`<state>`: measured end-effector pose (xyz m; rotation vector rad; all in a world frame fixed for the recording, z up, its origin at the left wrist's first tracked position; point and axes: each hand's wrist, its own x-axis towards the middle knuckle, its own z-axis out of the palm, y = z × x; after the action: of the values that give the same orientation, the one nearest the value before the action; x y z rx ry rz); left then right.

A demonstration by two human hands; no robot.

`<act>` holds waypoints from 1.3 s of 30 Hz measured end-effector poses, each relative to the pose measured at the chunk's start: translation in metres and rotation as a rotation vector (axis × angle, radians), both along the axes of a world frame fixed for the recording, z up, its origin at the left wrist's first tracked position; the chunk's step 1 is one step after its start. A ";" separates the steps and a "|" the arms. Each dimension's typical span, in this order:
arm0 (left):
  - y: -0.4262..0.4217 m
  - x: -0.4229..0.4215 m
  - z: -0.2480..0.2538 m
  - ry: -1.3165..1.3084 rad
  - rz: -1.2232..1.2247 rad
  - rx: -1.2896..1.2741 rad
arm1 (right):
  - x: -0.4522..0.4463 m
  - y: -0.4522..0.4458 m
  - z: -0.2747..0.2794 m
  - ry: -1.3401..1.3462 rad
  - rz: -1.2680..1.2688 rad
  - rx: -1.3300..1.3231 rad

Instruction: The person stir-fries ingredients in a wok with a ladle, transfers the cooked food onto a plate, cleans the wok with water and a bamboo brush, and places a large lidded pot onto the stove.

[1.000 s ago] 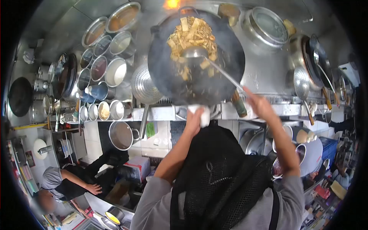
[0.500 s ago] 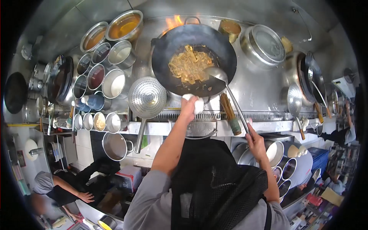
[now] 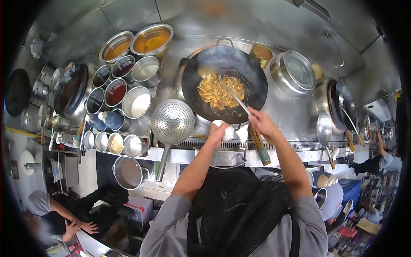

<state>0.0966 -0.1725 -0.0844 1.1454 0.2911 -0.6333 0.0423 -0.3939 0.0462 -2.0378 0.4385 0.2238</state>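
A large dark wok (image 3: 252, 88) sits on the stove, with browned noodle-like food (image 3: 220, 92) in its middle. My left hand (image 3: 219, 132) is closed on a folded white cloth (image 3: 229, 133) at the wok's near rim; the cloth covers whatever handle lies beneath it. In my right hand (image 3: 264, 125) is the long handle of a metal ladle (image 3: 235, 97), which reaches over the near rim. The ladle's bowl is blurred at the far left side of the food.
A perforated strainer (image 3: 173, 122) lies left of the wok, near several metal pots of sauces (image 3: 116, 92). A bamboo brush (image 3: 262, 150) rests at the stove's front edge. A lidded pot (image 3: 295, 73) stands to the right. Another person's hands (image 3: 81, 227) are at lower left.
My right hand has moved forward and left, pushing the ladle across the food to its far side. The flame behind the wok no longer shows. My left hand stays on the cloth.
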 end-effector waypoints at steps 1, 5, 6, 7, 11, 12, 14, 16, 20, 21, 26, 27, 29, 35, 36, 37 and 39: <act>-0.002 0.002 -0.009 -0.019 0.003 -0.014 | -0.013 -0.009 -0.010 -0.160 0.188 -0.149; -0.007 0.000 -0.042 -0.067 0.035 -0.080 | -0.079 -0.046 0.029 -0.201 0.354 -0.853; -0.007 0.000 -0.042 -0.065 0.034 -0.098 | -0.091 -0.049 0.049 -0.168 0.339 -0.952; -0.007 0.000 -0.033 -0.053 0.034 -0.098 | -0.102 -0.052 0.067 -0.158 0.328 -1.022; 0.002 -0.003 0.020 0.198 0.054 -0.149 | -0.135 -0.059 0.154 -0.241 0.300 -1.267; 0.002 -0.004 0.021 0.186 0.053 -0.166 | -0.142 -0.058 0.173 -0.183 0.258 -1.300; -0.002 -0.001 0.002 0.143 0.055 -0.193 | -0.144 -0.060 0.200 -0.098 0.281 -1.369; -0.012 0.001 -0.004 0.155 0.107 -0.148 | -0.140 -0.066 0.198 -0.050 0.300 -1.393; -0.017 0.003 -0.018 0.134 0.143 -0.104 | -0.110 -0.084 0.094 -0.012 0.265 -1.033; -0.017 0.003 -0.013 0.131 0.150 -0.109 | -0.098 -0.080 0.070 -0.073 0.258 -0.940; -0.011 0.007 -0.004 0.162 0.106 -0.134 | -0.101 -0.036 0.045 -0.278 0.143 -0.656; -0.010 0.005 -0.007 0.179 0.078 -0.134 | -0.112 -0.037 0.043 -0.311 0.106 -0.656; -0.008 -0.011 0.006 0.103 0.098 -0.190 | -0.143 -0.043 0.037 -0.347 0.075 -0.646; -0.009 -0.038 0.041 0.053 0.224 -0.225 | -0.185 -0.045 0.046 -0.309 0.084 -0.537; -0.008 -0.051 0.073 0.016 0.252 -0.233 | -0.188 -0.045 0.054 -0.299 0.097 -0.470; -0.007 -0.052 0.068 0.028 0.246 -0.224 | -0.192 -0.046 0.061 -0.286 0.091 -0.462; -0.002 -0.056 0.049 -0.025 0.134 -0.195 | -0.190 -0.037 0.104 0.028 0.108 -0.378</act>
<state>0.0401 -0.1745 -0.0355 0.9384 0.2759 -0.5165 -0.1479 -0.4307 0.1507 -2.4354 0.4108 0.2495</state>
